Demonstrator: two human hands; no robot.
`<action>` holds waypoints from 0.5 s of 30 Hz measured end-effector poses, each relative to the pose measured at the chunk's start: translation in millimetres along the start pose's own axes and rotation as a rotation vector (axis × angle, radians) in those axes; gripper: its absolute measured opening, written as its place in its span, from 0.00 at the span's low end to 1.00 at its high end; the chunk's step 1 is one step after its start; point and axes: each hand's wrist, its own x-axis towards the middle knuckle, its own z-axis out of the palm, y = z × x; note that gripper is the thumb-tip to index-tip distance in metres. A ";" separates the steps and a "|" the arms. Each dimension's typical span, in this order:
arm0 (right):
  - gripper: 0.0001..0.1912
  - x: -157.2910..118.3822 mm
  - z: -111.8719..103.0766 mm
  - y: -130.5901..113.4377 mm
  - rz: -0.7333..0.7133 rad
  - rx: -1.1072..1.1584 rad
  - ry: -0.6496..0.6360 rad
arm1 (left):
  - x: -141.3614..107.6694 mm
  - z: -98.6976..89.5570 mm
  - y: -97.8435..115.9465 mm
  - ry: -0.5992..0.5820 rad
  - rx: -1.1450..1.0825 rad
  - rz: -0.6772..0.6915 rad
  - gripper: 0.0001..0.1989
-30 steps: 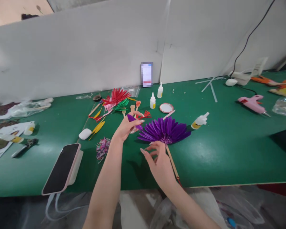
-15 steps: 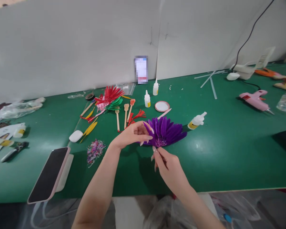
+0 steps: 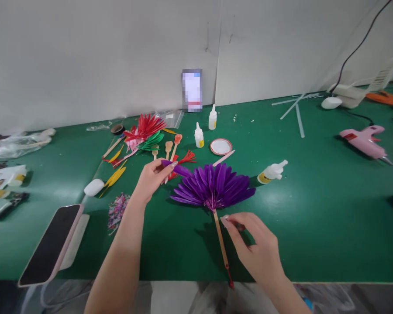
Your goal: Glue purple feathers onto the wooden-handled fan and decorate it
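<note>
A purple feather fan (image 3: pixel 216 185) lies spread on the green table, its wooden handle (image 3: pixel 220 237) pointing toward the front edge and ending in a red cord. My left hand (image 3: pixel 155 176), up and left of the fan, pinches a single purple feather (image 3: pixel 180 168) whose far end reaches the fan's upper left feathers. Just right of the handle is my right hand (image 3: pixel 249 240), thumb and index fingertips together; whether something small is between them I cannot make out.
Glue bottles (image 3: pixel 271 172) stand right of and behind the fan, near a round white lid (image 3: pixel 221 147). Wooden sticks, red and green feathers (image 3: pixel 150 131) lie back left. A phone (image 3: pixel 50 246) is front left, a pink glue gun (image 3: pixel 363 141) right.
My left hand has moved left, drawing a purple feather away from the fan's middle. My right hand has come off the fan's base and shifted down and right, leaving the handle in sight. The view has shifted slightly.
</note>
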 end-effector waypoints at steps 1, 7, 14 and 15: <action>0.05 -0.2 -0.3 3.7 -0.045 -0.029 0.035 | 0.5 2.2 -0.4 0.003 0.002 0.003 0.09; 0.17 2.8 2.7 13.6 -0.146 -0.171 -0.024 | -2.1 10.8 1.5 0.023 0.167 0.121 0.08; 0.31 11.5 4.6 16.2 -0.272 -0.384 -0.325 | -37.8 4.5 -9.5 0.187 0.234 0.027 0.07; 0.32 12.6 4.5 17.1 -0.302 -0.403 -0.353 | -42.8 4.8 -10.9 0.196 0.262 0.021 0.08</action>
